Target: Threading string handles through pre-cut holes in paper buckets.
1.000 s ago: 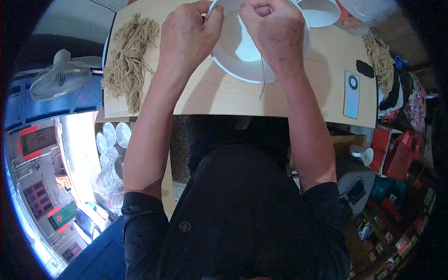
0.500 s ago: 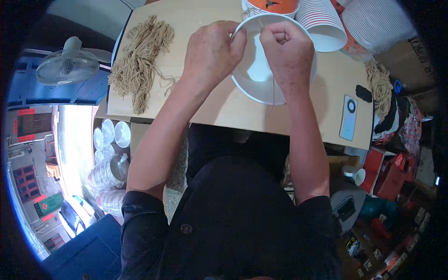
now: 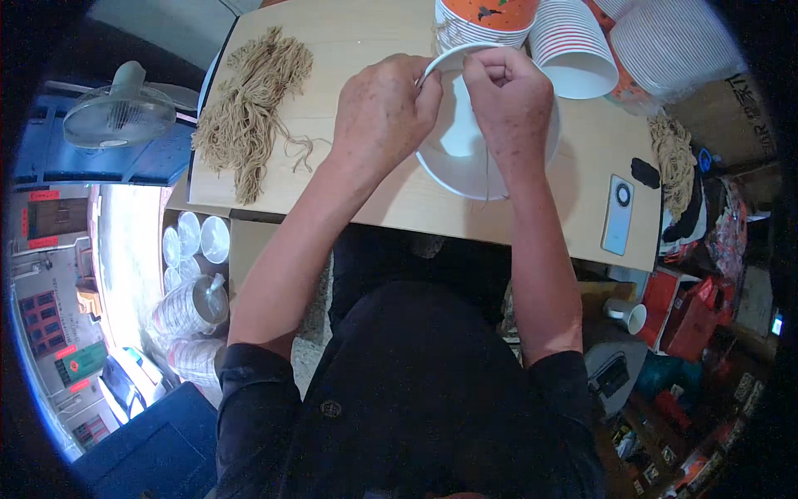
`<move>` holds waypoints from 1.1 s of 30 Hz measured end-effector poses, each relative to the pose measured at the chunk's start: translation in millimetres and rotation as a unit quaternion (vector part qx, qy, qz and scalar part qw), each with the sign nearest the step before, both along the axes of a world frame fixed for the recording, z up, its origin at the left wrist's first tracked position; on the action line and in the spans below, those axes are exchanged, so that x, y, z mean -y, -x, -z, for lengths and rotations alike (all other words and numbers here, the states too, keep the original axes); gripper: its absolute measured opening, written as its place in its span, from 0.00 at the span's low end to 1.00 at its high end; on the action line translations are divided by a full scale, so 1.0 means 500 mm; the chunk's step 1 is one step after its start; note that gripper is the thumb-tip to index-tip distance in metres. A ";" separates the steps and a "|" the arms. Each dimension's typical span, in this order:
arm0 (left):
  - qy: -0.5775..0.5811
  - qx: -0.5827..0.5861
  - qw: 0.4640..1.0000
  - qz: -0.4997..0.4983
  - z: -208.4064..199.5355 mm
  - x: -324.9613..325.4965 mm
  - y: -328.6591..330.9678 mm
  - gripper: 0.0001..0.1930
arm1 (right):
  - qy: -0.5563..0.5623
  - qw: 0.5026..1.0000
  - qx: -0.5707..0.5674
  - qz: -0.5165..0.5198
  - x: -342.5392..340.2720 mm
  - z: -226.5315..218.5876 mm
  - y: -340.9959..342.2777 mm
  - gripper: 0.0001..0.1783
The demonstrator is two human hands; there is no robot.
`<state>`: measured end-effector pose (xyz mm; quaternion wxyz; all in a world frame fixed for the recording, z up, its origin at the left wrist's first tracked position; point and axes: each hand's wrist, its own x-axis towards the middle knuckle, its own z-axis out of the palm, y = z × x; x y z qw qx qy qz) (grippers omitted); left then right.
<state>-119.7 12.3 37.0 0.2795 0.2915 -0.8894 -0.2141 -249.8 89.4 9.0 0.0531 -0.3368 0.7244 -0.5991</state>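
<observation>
My left hand (image 3: 384, 112) grips the far left rim of a white paper bucket (image 3: 453, 166), thumb inside the wall. The bucket is tilted so that its smooth white inside faces me. My right hand (image 3: 514, 104) is closed in a pinch at the far rim, over the bucket's mouth. A thin tan string (image 3: 486, 170) runs down from beneath that hand and hangs past the near rim. What the right fingertips pinch is mostly hidden, but the string leads to them. At the table's left lies a bundle of tan strings (image 3: 253, 112), a few strands trailing toward my left forearm.
Beyond the bucket stand an orange-printed stack of buckets (image 3: 486, 21) and a white nested stack (image 3: 578, 54). More bagged stacks (image 3: 673, 50) sit at the far right. A phone (image 3: 618, 214) and a black item (image 3: 645, 172) lie on the wooden table (image 3: 366, 25). A fan (image 3: 120, 112) stands left.
Both hands and the bucket sit slightly lower in view, nearer me. The short string end that stuck up above my right fingers no longer shows.
</observation>
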 end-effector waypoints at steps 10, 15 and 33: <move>-0.043 -0.015 0.999 -0.008 0.101 -0.060 -0.081 0.09 | -0.088 0.991 0.017 -0.100 -0.018 0.096 -0.058 0.09; -0.082 0.027 0.996 -0.027 0.129 -0.072 -0.116 0.13 | -0.148 0.979 0.047 -0.133 -0.032 0.128 -0.081 0.09; -0.373 -0.011 0.928 -0.005 0.147 -0.003 -0.144 0.22 | -0.182 0.978 0.001 -0.106 -0.031 0.114 -0.075 0.07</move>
